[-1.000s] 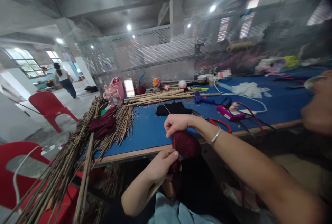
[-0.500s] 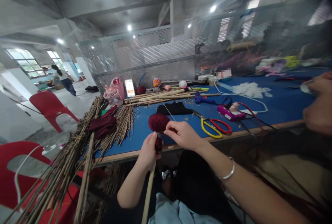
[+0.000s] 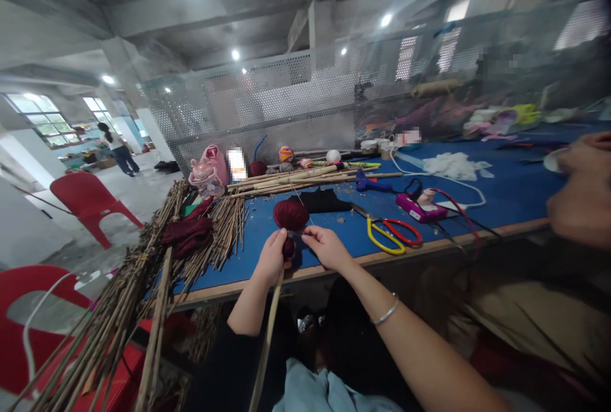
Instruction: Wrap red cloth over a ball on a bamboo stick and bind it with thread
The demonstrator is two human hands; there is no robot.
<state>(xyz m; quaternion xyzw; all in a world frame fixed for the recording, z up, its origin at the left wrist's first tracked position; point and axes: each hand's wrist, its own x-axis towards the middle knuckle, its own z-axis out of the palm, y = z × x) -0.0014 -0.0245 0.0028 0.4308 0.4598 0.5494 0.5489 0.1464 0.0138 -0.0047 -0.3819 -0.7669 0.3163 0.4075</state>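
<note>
My left hand is closed round the upper end of a pale stick, just below a round dark red fabric ball. Dark red material also shows by its fingers. The fingertips of my right hand are pinched together right of the ball, on a thin pale thread that runs up past the ball. Behind the ball, a black cloth lies on the blue table. Scissors with one yellow and one red handle lie to the right.
Bundled sticks and dark red cloth lie at the left. A purple device with cables, a blue glue gun and white scraps are at the right. Another person's hands are at the right edge.
Both hands have moved slightly up in view, toward the ball, and my right forearm has shifted left. The stick's lower end has swung left. The walking person has shifted slightly in the background.
</note>
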